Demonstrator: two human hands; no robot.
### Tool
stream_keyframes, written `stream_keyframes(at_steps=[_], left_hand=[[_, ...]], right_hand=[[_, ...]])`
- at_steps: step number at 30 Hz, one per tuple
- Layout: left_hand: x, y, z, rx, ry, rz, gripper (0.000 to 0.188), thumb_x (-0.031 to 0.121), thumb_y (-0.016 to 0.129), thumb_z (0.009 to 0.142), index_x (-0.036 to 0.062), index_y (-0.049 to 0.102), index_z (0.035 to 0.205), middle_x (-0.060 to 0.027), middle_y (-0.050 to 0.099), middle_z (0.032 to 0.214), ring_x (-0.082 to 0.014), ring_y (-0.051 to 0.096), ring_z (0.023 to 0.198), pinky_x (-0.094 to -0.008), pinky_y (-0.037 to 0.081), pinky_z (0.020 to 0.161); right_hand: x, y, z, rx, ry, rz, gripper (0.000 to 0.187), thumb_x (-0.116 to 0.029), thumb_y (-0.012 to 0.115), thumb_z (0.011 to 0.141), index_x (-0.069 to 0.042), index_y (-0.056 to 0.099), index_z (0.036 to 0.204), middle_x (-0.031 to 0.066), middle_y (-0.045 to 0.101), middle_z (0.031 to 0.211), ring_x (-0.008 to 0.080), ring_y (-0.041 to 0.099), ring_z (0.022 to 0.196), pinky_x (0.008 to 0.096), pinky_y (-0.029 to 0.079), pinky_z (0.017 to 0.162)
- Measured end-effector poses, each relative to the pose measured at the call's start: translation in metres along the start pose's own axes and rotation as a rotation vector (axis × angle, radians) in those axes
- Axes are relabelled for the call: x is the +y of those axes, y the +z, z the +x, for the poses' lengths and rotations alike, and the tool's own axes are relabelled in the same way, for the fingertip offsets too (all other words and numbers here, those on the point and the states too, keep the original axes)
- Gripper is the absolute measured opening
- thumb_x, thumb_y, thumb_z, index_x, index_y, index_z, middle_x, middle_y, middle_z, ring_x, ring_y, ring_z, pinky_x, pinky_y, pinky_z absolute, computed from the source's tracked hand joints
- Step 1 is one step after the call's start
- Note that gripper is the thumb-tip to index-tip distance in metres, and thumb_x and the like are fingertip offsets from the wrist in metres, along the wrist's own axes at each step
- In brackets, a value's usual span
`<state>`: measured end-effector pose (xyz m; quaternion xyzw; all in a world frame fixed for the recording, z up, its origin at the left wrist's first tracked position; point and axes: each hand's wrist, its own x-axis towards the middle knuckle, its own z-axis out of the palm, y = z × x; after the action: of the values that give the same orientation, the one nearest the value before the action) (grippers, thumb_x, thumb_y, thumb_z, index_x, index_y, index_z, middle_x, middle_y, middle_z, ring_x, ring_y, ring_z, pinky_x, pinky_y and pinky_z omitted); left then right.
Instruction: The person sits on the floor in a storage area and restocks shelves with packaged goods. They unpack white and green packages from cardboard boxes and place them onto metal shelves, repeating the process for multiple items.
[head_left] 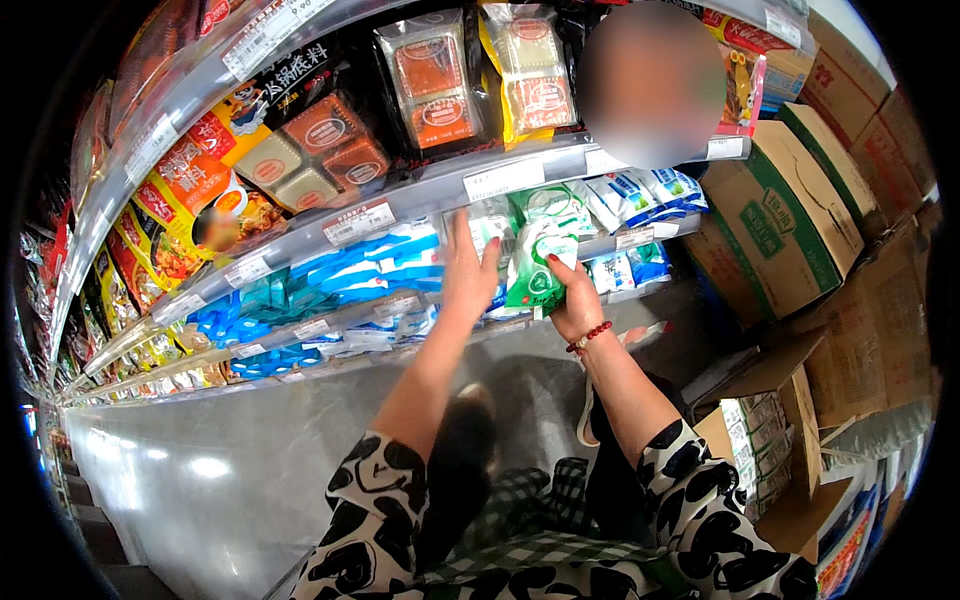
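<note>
My right hand, with a red bead bracelet at its wrist, grips the edge of a green and white plastic packet between thumb and fingers. The packet hangs in front of the shelf, and what it contains cannot be made out. To its left, my left hand is raised with fingers stretched and thumb apart, close to a clear and whitish packet on the shelf. Whether it touches that packet is hard to tell. Behind the held packet lie more green and white packets.
Blue and white packets fill the lower shelves. Above them, a shelf holds hotpot-style seasoning packs behind a price-tag rail. Cardboard cartons are stacked at the right, with an open carton below. Grey floor lies beneath.
</note>
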<state>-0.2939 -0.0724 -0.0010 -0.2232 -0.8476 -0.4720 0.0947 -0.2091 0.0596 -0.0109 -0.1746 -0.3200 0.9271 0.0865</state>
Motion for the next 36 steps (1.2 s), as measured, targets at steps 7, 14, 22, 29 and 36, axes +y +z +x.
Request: stream_keyframes(at_steps=[7,14,22,29,36], left_hand=[[-0.009,0.021,-0.034,-0.051,-0.073,-0.028,0.048,0.021,0.055,0.082,-0.0049,0.042,0.120,-0.0239,0.040,0.125,-0.0354,0.038,0.117,-0.0362,0.030,0.098],[-0.031,0.031,0.006,-0.495,0.198,0.888,0.077,0.036,0.061,0.077,0.0135,0.018,0.138,-0.0169,0.011,0.143,-0.0336,0.010,0.132,-0.0480,0.014,0.105],[-0.035,0.024,0.034,-0.534,0.179,0.849,0.066,0.037,0.053,0.083,0.0120,0.023,0.136,-0.0148,0.016,0.143,-0.0326,0.013,0.132,-0.0507,0.018,0.104],[0.032,0.023,-0.025,-0.284,-0.400,-0.705,0.056,0.031,0.051,0.088,-0.0049,0.033,0.127,-0.0206,0.045,0.123,-0.0268,0.043,0.114,-0.0329,0.033,0.095],[0.020,0.007,-0.050,-0.109,-0.383,-0.960,0.044,0.025,0.061,0.083,-0.0034,0.044,0.111,-0.0082,0.054,0.099,-0.0122,0.051,0.088,-0.0262,0.042,0.075]], right_hand=[[0.012,-0.004,-0.013,0.068,0.019,0.021,0.028,-0.008,0.056,0.081,-0.002,0.050,0.107,0.0066,0.058,0.097,0.0197,0.056,0.086,0.0333,0.046,0.070],[-0.019,-0.028,-0.007,0.138,-0.004,0.150,0.023,-0.016,0.052,0.085,-0.007,0.050,0.106,0.0042,0.058,0.094,0.0199,0.057,0.081,0.0358,0.048,0.063],[-0.040,-0.019,-0.015,0.101,0.052,0.132,0.036,-0.035,0.046,0.089,-0.007,0.049,0.112,0.0032,0.058,0.100,0.0183,0.057,0.084,0.0347,0.047,0.063],[-0.015,-0.028,-0.007,0.047,-0.175,-0.184,0.045,-0.035,0.053,0.087,-0.001,0.046,0.115,0.0055,0.054,0.105,0.0134,0.054,0.084,0.0280,0.045,0.067],[-0.005,0.004,-0.041,-0.187,-0.096,-0.489,0.033,-0.025,0.059,0.084,0.000,0.055,0.105,0.0043,0.057,0.092,0.0095,0.051,0.080,0.0230,0.041,0.069]])
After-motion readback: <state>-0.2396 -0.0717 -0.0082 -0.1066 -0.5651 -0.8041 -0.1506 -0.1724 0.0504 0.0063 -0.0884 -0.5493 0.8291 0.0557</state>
